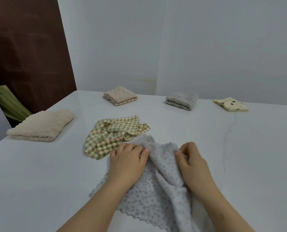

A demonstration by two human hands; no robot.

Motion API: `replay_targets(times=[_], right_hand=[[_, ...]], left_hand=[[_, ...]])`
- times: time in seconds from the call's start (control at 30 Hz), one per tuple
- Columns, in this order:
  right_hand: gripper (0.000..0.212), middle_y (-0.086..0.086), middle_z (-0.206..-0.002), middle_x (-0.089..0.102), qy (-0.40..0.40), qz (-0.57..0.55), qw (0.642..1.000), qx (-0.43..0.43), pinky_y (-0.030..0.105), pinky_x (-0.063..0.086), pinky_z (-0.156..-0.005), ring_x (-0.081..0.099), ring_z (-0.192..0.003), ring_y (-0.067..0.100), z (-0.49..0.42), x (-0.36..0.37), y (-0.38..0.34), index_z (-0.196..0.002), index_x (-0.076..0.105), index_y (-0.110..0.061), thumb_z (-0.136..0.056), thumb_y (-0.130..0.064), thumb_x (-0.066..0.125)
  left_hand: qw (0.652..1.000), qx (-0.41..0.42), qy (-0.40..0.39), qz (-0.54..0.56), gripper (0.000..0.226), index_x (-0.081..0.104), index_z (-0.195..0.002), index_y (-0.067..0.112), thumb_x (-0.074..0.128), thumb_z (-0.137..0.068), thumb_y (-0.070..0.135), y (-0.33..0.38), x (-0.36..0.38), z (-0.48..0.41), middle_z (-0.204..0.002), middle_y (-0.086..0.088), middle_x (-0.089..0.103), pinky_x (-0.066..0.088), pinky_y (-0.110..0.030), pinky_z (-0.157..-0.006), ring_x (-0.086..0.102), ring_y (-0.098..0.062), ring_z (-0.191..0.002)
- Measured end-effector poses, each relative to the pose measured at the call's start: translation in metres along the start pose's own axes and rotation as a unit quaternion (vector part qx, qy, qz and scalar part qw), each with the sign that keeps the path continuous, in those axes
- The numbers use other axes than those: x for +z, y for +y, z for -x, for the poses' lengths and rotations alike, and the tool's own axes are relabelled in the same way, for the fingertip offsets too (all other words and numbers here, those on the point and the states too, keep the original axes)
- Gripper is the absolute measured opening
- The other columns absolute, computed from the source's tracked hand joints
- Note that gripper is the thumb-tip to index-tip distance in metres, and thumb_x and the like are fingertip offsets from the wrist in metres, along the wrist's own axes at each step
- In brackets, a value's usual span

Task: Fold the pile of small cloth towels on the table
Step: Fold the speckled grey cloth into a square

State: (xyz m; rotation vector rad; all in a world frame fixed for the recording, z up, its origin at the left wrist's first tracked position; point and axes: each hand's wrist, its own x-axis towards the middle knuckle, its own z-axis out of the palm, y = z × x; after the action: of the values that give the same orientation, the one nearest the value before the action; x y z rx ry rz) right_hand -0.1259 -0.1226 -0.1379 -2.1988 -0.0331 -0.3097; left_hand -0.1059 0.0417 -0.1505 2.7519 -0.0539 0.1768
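A grey dotted towel (157,186) lies rumpled on the white table (39,181) right in front of me. My left hand (127,163) pinches its far edge on the left, and my right hand (191,161) pinches a raised fold of it on the right. Just behind the grey towel a green checked towel (112,134) lies crumpled and unfolded, partly under the grey one's far edge.
Folded towels sit around the table: a fluffy beige one (42,126) at the left, a beige one (120,96) and a grey one (182,100) at the back, a cream spotted one (231,104) at the back right. A grey wall stands behind.
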Motion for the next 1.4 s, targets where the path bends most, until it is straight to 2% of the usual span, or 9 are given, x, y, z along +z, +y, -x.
replay_targets(times=[0.13,0.4,0.57,0.67,0.8,0.93,1.1,1.23,1.4], right_hand=[[0.014,0.006,-0.061,0.049,0.008,0.028,1.0,0.004,0.031,0.03,-0.05,0.044,-0.053,0.02,-0.008,-0.013,0.007,-0.088,0.036,-0.012,-0.095,-0.021,0.045],[0.016,0.003,-0.086,0.045,0.048,0.086,0.995,0.015,0.016,0.039,-0.037,0.048,-0.055,0.017,-0.033,-0.026,0.036,-0.077,0.048,-0.009,-0.087,0.003,0.042],[0.026,0.005,-0.111,0.046,0.1,0.107,0.988,0.047,0.0,0.037,-0.054,0.049,-0.074,0.017,-0.042,-0.029,0.04,-0.094,0.055,-0.012,-0.085,0.008,0.041],[0.033,0.005,-0.13,0.048,0.119,0.217,0.968,0.041,0.028,0.04,-0.087,0.047,-0.11,0.027,-0.039,-0.029,0.038,-0.112,0.06,-0.014,-0.085,0.0,0.047],[0.036,-0.009,-0.143,0.039,-0.034,0.302,0.953,0.001,0.034,0.027,-0.098,0.034,-0.129,0.02,-0.025,-0.028,0.02,-0.129,0.047,-0.031,-0.094,-0.035,0.04],[0.056,-0.013,-0.153,0.017,-0.184,0.355,0.916,0.026,0.037,0.018,-0.11,0.016,-0.14,0.017,-0.019,-0.019,0.019,-0.142,0.021,-0.039,-0.091,-0.059,0.03],[0.062,-0.011,-0.156,0.012,-0.177,0.339,0.92,0.082,0.037,0.013,-0.114,0.011,-0.144,0.012,-0.027,-0.04,0.029,-0.145,0.019,-0.03,-0.092,-0.055,0.035],[0.061,-0.01,-0.157,0.003,-0.133,0.322,0.937,0.035,0.037,0.004,-0.116,-0.001,-0.145,0.013,-0.023,-0.04,0.031,-0.146,0.014,-0.032,-0.093,-0.053,0.034],[0.061,-0.012,-0.157,-0.002,-0.2,0.321,0.926,0.002,0.035,0.001,-0.116,-0.003,-0.145,0.011,-0.021,-0.024,0.033,-0.146,0.008,-0.039,-0.091,-0.06,0.027]], left_hand=[[0.999,0.028,0.004,-0.028,0.037,0.047,-0.125,0.033,0.024,-0.098,0.044,-0.003,0.004,0.0,-0.134,0.013,0.042,0.02,-0.031,-0.107,0.026,-0.01,-0.131],[0.997,0.054,0.009,-0.051,0.037,0.039,-0.131,0.035,0.029,-0.097,0.045,-0.006,0.008,-0.001,-0.136,0.014,0.036,0.019,-0.03,-0.109,0.022,-0.01,-0.134],[0.996,0.021,0.028,-0.083,0.039,0.042,-0.125,0.029,0.034,-0.093,0.049,-0.007,0.0,-0.001,-0.129,0.005,0.039,0.024,-0.031,-0.105,0.029,-0.016,-0.126],[0.995,0.075,0.024,-0.057,0.044,0.036,-0.133,0.032,0.035,-0.093,0.049,-0.008,-0.003,-0.004,-0.145,0.007,0.027,0.013,-0.033,-0.116,0.012,-0.015,-0.14],[0.982,0.136,-0.111,-0.063,0.054,0.011,-0.146,0.035,0.023,-0.096,0.051,-0.004,0.003,-0.006,-0.157,0.013,-0.001,-0.003,-0.034,-0.118,-0.009,-0.011,-0.144],[0.983,0.1,-0.125,-0.09,0.055,0.008,-0.147,0.036,0.019,-0.096,0.053,0.006,0.009,-0.003,-0.158,0.01,-0.002,-0.002,-0.038,-0.117,-0.006,-0.015,-0.145],[0.991,0.089,-0.07,-0.071,0.053,0.025,-0.142,0.036,0.028,-0.093,0.056,0.025,0.005,0.012,-0.151,0.008,0.021,0.015,-0.036,-0.111,0.016,-0.017,-0.138],[0.988,0.114,-0.089,-0.049,0.057,0.007,-0.146,0.042,0.025,-0.094,0.056,0.014,0.005,0.006,-0.157,0.012,-0.001,-0.001,-0.033,-0.116,-0.007,-0.011,-0.144],[0.976,0.097,-0.171,-0.088,0.066,-0.002,-0.146,0.042,0.021,-0.089,0.067,0.007,0.01,-0.004,-0.157,0.01,-0.011,-0.008,-0.036,-0.117,-0.014,-0.012,-0.144]])
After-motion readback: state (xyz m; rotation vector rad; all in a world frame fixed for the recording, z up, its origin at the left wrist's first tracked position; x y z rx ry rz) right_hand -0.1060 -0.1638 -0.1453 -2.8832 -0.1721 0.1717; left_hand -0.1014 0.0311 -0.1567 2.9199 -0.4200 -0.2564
